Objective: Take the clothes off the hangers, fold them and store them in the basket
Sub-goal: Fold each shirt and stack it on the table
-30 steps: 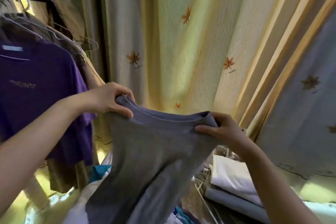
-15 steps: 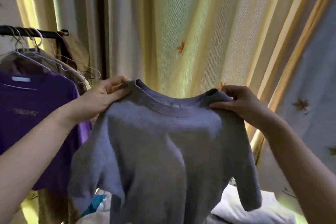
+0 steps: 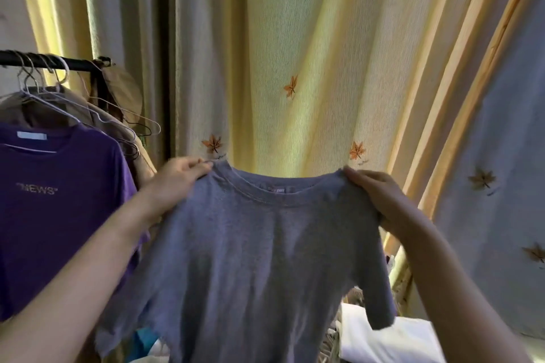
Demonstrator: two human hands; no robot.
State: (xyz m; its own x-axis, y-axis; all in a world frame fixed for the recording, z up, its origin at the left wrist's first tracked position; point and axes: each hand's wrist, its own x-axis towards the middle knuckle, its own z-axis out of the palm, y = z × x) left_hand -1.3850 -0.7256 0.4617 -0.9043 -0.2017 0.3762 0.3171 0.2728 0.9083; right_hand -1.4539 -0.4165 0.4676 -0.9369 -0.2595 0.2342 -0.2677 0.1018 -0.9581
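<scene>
Grey T-shirt (image 3: 265, 244) is off any hanger, held up spread in mid-air, centre of view, in front of the leaf-print curtain (image 3: 295, 38).
Left hand (image 3: 180, 178) grips one shoulder just beside the collar. Right hand (image 3: 376, 196) grips the opposite shoulder. Both are curled onto the fabric. Some fingertips are tucked behind the cloth, so I can't see the exact pinch.
The collar sags between the hands. There's a neck label inside, too blurred to read. The hem is cut off by the bottom edge of the frame. Motion blur around the left hand.

Left side: purple T-shirt (image 3: 59, 200) on a wire hanger (image 3: 44, 99) on a black rail (image 3: 79, 63), its left part out of frame. Chest print reads "NEWS". A brownish garment behind it is mostly hidden. Tan item (image 3: 124, 91) at the rail end, can't tell what it is.

Below the shirt: white folded cloth (image 3: 383, 336) at lower right, partly covered by the sleeve and right forearm. A scrap of teal fabric (image 3: 144, 339) at lower left. Some woven-looking structure (image 3: 355, 296) under the right sleeve, can't tell if that's the basket.
</scene>
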